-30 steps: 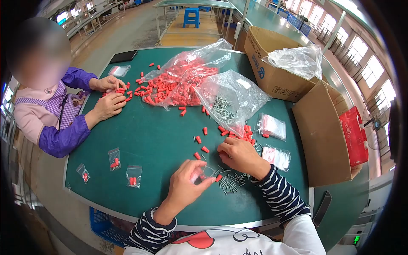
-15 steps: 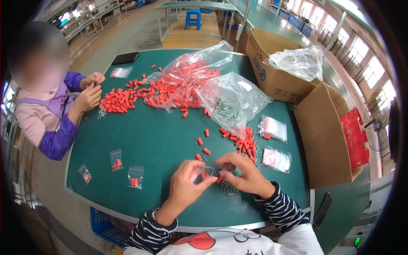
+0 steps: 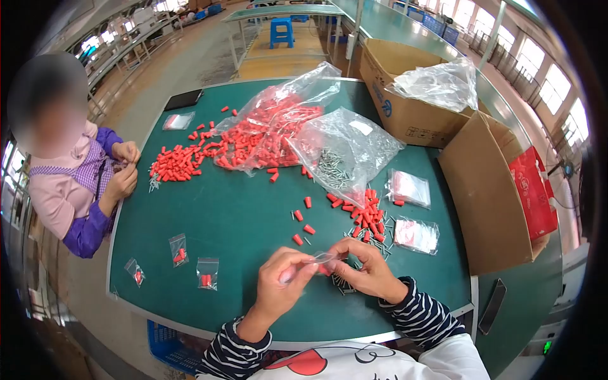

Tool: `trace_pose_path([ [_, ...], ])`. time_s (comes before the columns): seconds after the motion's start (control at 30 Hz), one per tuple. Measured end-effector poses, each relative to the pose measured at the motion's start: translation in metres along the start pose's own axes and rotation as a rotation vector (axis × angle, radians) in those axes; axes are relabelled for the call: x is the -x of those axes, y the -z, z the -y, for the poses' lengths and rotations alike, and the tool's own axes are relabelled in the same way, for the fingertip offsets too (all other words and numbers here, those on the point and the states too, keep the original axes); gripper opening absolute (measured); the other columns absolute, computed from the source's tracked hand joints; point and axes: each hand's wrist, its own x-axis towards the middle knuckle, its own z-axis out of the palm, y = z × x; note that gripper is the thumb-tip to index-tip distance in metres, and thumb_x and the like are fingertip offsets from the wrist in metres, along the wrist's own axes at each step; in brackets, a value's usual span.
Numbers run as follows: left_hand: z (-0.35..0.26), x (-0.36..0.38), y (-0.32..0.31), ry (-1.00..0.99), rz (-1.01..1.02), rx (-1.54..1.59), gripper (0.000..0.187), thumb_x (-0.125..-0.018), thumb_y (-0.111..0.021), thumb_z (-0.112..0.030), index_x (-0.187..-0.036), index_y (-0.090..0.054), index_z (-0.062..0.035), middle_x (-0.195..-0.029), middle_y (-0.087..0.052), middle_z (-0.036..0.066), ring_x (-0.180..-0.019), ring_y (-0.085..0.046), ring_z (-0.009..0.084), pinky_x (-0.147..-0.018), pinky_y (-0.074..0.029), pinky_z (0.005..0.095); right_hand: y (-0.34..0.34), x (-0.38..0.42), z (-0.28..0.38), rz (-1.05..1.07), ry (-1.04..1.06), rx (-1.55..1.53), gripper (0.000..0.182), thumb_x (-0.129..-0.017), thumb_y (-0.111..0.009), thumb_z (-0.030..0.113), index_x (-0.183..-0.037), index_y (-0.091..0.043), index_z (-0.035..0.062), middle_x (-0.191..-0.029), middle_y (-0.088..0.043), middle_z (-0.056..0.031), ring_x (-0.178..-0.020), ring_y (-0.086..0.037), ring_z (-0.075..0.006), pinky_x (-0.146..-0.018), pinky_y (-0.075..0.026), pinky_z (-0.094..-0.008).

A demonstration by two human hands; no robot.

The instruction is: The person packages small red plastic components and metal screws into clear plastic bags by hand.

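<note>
Left hand [image 3: 282, 282] and right hand [image 3: 367, 269] pinch one small bag [image 3: 318, 258] — three filled bags [image 3: 179, 247] lie left.

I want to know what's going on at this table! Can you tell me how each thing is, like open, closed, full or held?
left hand: fingers pinch a small clear bag
right hand: fingers at the bag's mouth
small clear bag: held up between both hands
three little bags: lying flat, red pieces inside
big bag of red pieces: open, spilling onto the table
bag of metal pins: lying down, partly full
cardboard box: open
</note>
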Motion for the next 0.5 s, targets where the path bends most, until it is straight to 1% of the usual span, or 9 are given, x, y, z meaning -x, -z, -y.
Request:
trace_pose_path([
  [0.03, -0.0007, 0.0003, 0.001, -0.007, -0.006, -0.014, 0.012, -0.087, -0.075, -0.003, -0.097, -0.069, 0.0017, -0.091, -0.062, 0.006, -0.074, -0.057, 0.0084, -0.061, -0.045, 0.0219, 0.0014, 0.0007, -0.0007, 0.001, 0.013, 0.0, 0.012, -0.091, -0.069, 0.008, -0.098, -0.067, -0.0016, -0.092, -0.068, -0.0091, -0.08, -0.066, -0.016, -0.074, -0.052, -0.0289],
  [0.07, -0.002, 0.0006, 0.0011, 0.005, -0.01, -0.016, 0.009, -0.088, -0.074, -0.003, -0.095, -0.07, 0.0017, -0.092, -0.062, 0.006, -0.073, -0.056, 0.0085, -0.061, -0.045, 0.0227, 0.0025, 0.0012, -0.0022, 0.003, 0.026, -0.002, 0.012, -0.091, -0.069, 0.009, -0.098, -0.067, -0.0015, -0.092, -0.068, -0.0091, -0.081, -0.066, -0.0159, -0.074, -0.052, -0.0287],
  [0.17, -0.0055, 0.0, 0.0016, -0.009, 0.004, -0.038, 0.008, -0.087, -0.074, -0.002, -0.094, -0.071, 0.0012, -0.09, -0.062, 0.006, -0.072, -0.056, 0.0083, -0.061, -0.045, 0.0224, 0.0047, 0.0032, -0.0067, 0.002, 0.027, -0.01, 0.012, -0.091, -0.069, 0.009, -0.098, -0.068, -0.001, -0.092, -0.068, -0.0087, -0.082, -0.065, -0.0156, -0.075, -0.052, -0.0284],
  [0.27, -0.0019, 0.0015, 0.0, 0.032, -0.001, -0.006, 0.009, -0.086, -0.075, -0.002, -0.094, -0.071, 0.0004, -0.087, -0.062, 0.006, -0.07, -0.055, 0.0081, -0.059, -0.043, 0.022, 0.0069, 0.0029, -0.0071, -0.002, 0.05, -0.007, 0.01, -0.092, -0.069, 0.007, -0.097, -0.069, -0.0004, -0.092, -0.068, -0.0082, -0.082, -0.065, -0.0157, -0.075, -0.051, -0.0286],
  [0.37, -0.0058, -0.0009, 0.0012, -0.003, 0.01, -0.075, 0.008, -0.086, -0.075, -0.003, -0.092, -0.071, 0.0, -0.085, -0.061, 0.005, -0.068, -0.053, 0.0078, -0.057, -0.041, 0.0218, 0.0074, 0.0024, -0.0058, -0.009, 0.065, 0.003, 0.008, -0.091, -0.069, 0.007, -0.096, -0.069, -0.0004, -0.092, -0.068, -0.008, -0.083, -0.063, -0.0166, -0.074, -0.051, -0.0293],
  [0.5, -0.0063, -0.0005, 0.0011, -0.011, 0.004, -0.086, 0.007, -0.086, -0.075, -0.003, -0.09, -0.07, -0.0001, -0.085, -0.06, 0.005, -0.067, -0.051, 0.0077, -0.057, -0.039, 0.0217, 0.0071, 0.0009, -0.0028, -0.021, 0.107, 0.073, 0.008, -0.09, -0.07, 0.006, -0.092, -0.069, -0.0013, -0.089, -0.068, -0.0084, -0.082, -0.062, -0.0185, -0.073, -0.05, -0.0303],
])
